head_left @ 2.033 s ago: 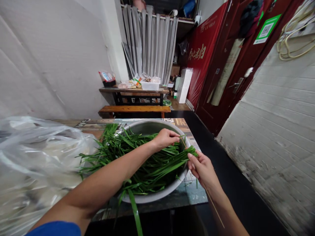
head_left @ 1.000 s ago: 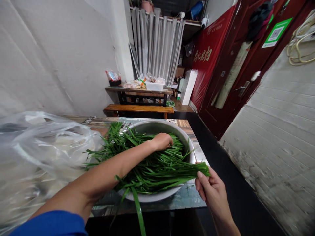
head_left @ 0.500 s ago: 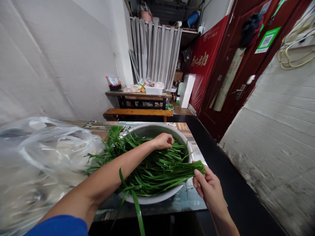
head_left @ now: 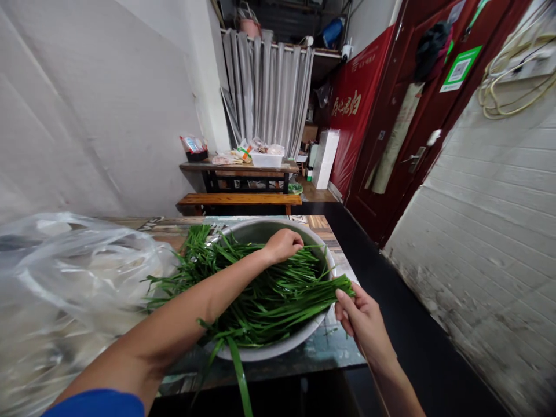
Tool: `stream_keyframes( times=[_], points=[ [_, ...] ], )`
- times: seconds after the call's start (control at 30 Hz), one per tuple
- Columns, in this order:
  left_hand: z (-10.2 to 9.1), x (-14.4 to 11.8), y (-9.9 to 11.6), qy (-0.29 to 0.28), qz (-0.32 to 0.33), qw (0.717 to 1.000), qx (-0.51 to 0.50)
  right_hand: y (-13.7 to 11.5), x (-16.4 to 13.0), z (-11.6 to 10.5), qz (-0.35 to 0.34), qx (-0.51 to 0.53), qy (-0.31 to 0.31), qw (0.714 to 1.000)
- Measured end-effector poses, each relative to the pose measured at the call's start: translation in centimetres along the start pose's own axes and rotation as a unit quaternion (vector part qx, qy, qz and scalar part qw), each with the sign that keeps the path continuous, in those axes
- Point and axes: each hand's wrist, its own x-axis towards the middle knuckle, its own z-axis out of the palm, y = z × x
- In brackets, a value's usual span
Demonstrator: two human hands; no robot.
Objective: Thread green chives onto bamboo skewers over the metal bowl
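Observation:
A large metal basin (head_left: 278, 351) holds a heap of long green garlic chives (head_left: 260, 313), some of which spill over its left and front rim. My right hand (head_left: 362, 318) is closed round the even ends of a bunch at the basin's right rim, thumb on top. The leaves of that bunch trail left into the basin. Reaching across the heap, my left hand (head_left: 284, 245) is closed with curled fingers over the chives at the back right. A thin green blade shows by its fingertips; what they pinch is hidden.
The basin stands on a patterned wooden table (head_left: 321, 347). A big clear plastic bag (head_left: 87, 284) with pale contents fills the left side. Farther off are a wooden bench (head_left: 238, 200) and a second table with a white box (head_left: 267, 159). To the right is a red door (head_left: 391, 133).
The view has shifted slightly, moving the scene a little left. My right hand still grips the bunch, and my left hand stays over the heap with its fingers curled.

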Motion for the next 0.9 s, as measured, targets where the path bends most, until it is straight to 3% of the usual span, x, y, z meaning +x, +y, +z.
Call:
stream_keyframes(
  times=[0.17,0.4,0.57,0.73,0.9],
  points=[
    [-0.6,-0.4,1.1,0.009,-0.002,1.000,-0.011,-0.1,0.6,0.0,0.005,0.007,-0.004,1.000],
    [-1.2,-0.7,1.1,-0.049,-0.020,0.990,-0.130,0.0,0.5,-0.1,0.009,0.013,-0.007,1.000],
    [-0.9,-0.4,0.2,-0.177,0.033,0.979,-0.100,0.0,0.1,-0.3,0.009,0.013,-0.009,1.000],
    [1.4,0.9,-1.7,-0.079,0.026,0.996,0.028,0.1,0.0,-0.6,0.015,0.018,-0.010,1.000],
    [3.1,1.5,-2.5,-0.087,0.042,0.989,0.116,0.2,0.1,-0.6,0.027,0.026,-0.009,0.999]
  ],
)
